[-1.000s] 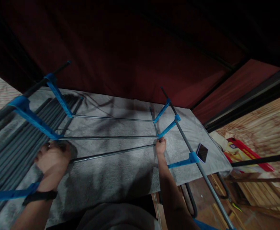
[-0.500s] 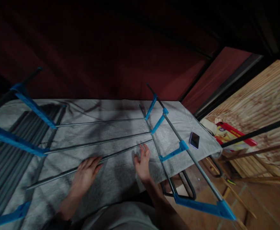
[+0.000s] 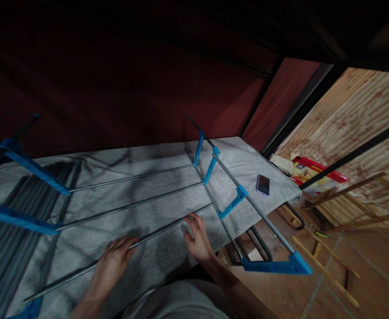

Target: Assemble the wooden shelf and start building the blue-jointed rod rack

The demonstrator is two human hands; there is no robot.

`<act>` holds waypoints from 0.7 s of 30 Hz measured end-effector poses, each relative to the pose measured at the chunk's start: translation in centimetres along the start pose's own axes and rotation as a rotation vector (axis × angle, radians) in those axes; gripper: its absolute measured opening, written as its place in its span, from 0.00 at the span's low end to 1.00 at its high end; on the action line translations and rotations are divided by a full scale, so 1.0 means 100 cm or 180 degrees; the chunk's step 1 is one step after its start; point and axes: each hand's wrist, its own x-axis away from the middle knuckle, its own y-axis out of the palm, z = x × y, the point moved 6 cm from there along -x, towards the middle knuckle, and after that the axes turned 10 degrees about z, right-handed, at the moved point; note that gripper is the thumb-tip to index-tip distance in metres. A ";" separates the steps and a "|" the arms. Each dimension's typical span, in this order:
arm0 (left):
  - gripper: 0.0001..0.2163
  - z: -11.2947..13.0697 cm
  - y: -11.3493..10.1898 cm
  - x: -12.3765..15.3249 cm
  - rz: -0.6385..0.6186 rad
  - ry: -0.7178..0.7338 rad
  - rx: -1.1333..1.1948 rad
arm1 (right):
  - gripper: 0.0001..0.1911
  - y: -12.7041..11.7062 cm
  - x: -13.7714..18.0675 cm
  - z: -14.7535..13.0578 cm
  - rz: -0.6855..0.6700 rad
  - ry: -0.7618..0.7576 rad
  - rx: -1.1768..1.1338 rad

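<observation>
My left hand is closed around a thin grey metal tube, thumb near me and fingers over the top. My right hand has its fingertips on the same tube, further right, with the thumb held apart from it. The tube's right end lies beside the right side frame. Its left end is close to a blue plastic bracket at the lower left. Beyond it, two similar crossbars span the rack between the left blue bracket and the right blue brackets.
Several grey tubes lie side by side at left on the grey cloth. A phone rests right of the rack. Past the edge are a red and yellow package and wooden frames on the tiled floor.
The view has shifted. The tube's left end has come down closer to the lower-left blue bracket, with my left hand still around it. My right fingertips now rest on the tube.
</observation>
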 end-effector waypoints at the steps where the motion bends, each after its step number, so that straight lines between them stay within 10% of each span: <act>1: 0.17 -0.001 0.000 0.000 -0.0049 -0.0042 0.0002 | 0.25 -0.002 0.001 -0.009 -0.0101 0.0037 -0.0107; 8: 0.22 0.020 -0.015 -0.032 -0.0161 -0.0445 0.0630 | 0.22 -0.066 -0.009 -0.104 -0.0835 0.0118 -0.0704; 15: 0.22 0.123 -0.037 -0.144 0.0017 -0.0593 0.1799 | 0.18 -0.194 0.002 -0.158 -0.1697 0.0216 -0.0284; 21: 0.18 0.218 -0.033 -0.230 0.0182 -0.1115 0.3397 | 0.13 -0.302 -0.039 -0.135 -0.0535 0.0427 -0.0045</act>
